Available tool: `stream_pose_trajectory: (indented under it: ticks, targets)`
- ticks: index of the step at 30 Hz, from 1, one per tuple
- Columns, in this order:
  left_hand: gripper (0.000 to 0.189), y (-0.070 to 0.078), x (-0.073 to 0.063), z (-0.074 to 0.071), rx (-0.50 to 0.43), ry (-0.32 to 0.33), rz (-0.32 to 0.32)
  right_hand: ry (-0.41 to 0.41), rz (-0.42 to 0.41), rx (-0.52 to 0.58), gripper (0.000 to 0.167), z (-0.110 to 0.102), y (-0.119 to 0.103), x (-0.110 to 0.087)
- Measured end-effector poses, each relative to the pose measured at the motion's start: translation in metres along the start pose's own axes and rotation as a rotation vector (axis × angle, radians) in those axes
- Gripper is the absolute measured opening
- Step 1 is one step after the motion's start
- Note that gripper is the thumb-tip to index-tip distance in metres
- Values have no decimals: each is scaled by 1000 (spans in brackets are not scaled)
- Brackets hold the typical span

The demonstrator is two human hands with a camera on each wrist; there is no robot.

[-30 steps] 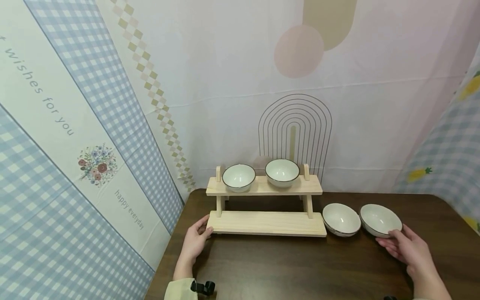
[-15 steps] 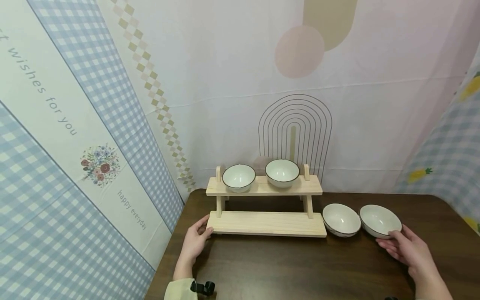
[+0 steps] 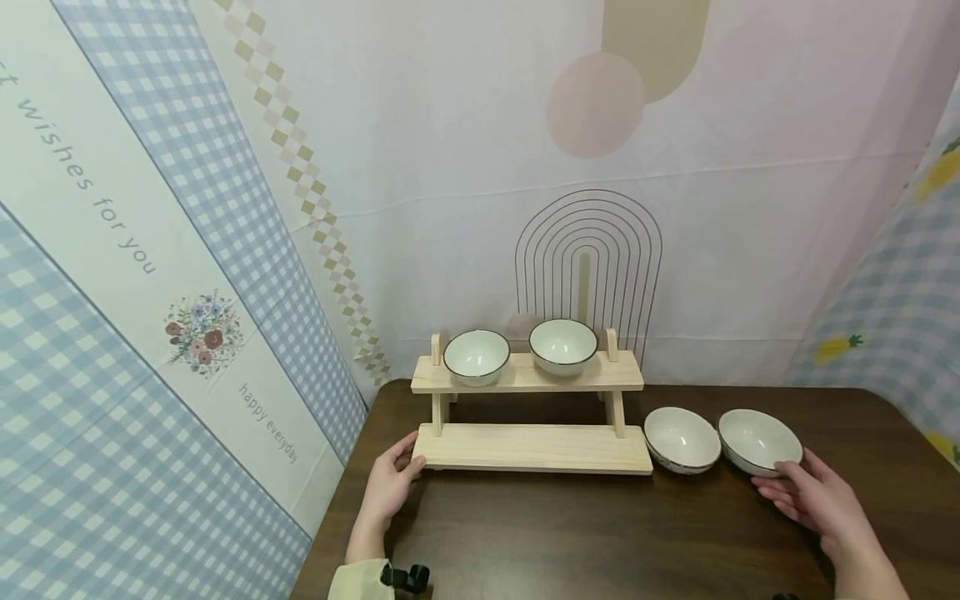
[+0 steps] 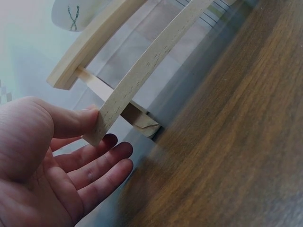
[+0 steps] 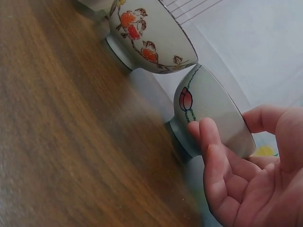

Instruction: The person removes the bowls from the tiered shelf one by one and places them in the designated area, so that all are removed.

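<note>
My left hand (image 3: 390, 487) pinches the left end of the lower board of a two-tier wooden shelf (image 3: 532, 448), thumb on top and fingers beneath. At the right, my right hand (image 3: 817, 500) holds the near right side of a white bowl (image 3: 759, 440), thumb at the rim and fingers against the outer wall. A red tulip-like flower (image 5: 185, 99) decorates that bowl in the right wrist view. Right beside it stands another bowl (image 3: 682, 439), painted with orange-red birds (image 5: 132, 28) on a branch. Both bowls are upright on the table, their rims meeting.
Two more white dark-rimmed bowls, a left one (image 3: 477, 357) and a right one (image 3: 564, 346), stand on the shelf's upper board. The brown table (image 3: 570, 533) ends at a printed cloth backdrop (image 3: 450, 208) behind. A checked cloth (image 3: 150, 333) hangs at the left.
</note>
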State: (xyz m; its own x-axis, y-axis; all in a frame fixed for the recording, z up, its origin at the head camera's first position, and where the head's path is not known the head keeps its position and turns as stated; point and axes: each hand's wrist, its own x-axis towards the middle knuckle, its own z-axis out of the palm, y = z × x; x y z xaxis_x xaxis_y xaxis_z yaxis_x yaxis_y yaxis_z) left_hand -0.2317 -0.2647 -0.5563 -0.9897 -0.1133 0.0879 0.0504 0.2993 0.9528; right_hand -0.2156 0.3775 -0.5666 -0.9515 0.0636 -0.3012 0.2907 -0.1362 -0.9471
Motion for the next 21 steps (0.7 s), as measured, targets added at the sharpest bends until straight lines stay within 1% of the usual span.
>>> stream_pose_trajectory:
  ticks: [3,6,9,16,21]
  targets:
    - [50,0,0,0,2,3,2,5,10,-25,94,0,-2,-1]
    - [51,0,0,0,-3,7,-9,15,42,-46,96,0,-4,-2]
    - [51,1,1,0,1,5,-3,17,71,-56,98,-1,-7,-3]
    - [51,2,-1,0,2,5,8,20,58,-94,96,-3,-9,-3]
    - [52,2,-1,0,-9,-4,-11,31,49,-124,97,-3,-9,-1]
